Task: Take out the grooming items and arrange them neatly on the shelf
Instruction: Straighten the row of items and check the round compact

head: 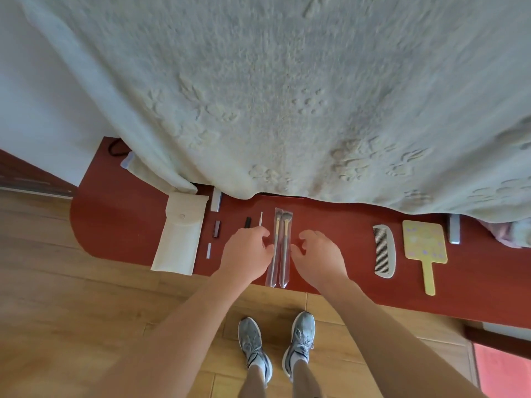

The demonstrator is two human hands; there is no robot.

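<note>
Two makeup brushes in clear sleeves (pixel 280 248) lie side by side on the red shelf (pixel 120 225), pointing away from me. My left hand (pixel 247 251) touches the left sleeve with loosely bent fingers. My right hand (pixel 317 254) hovers just right of the right sleeve, fingers relaxed and holding nothing. A cream pouch (pixel 179 234) lies at the left. Between the pouch and the brushes are small items: a dark tube (pixel 217 228), a pale stick (pixel 209 250), a black piece (pixel 248 222) and a thin white tool (pixel 261 219). A white comb (pixel 385 254) and a yellow hand mirror (pixel 425 248) lie at the right.
A pale textured blanket (pixel 287 96) hangs over the back of the shelf and hides its rear edge. A silver tube (pixel 216 201) peeks from under it, and another grey item (pixel 454 229) lies at the far right. Wooden floor and my shoes (pixel 275 343) are below.
</note>
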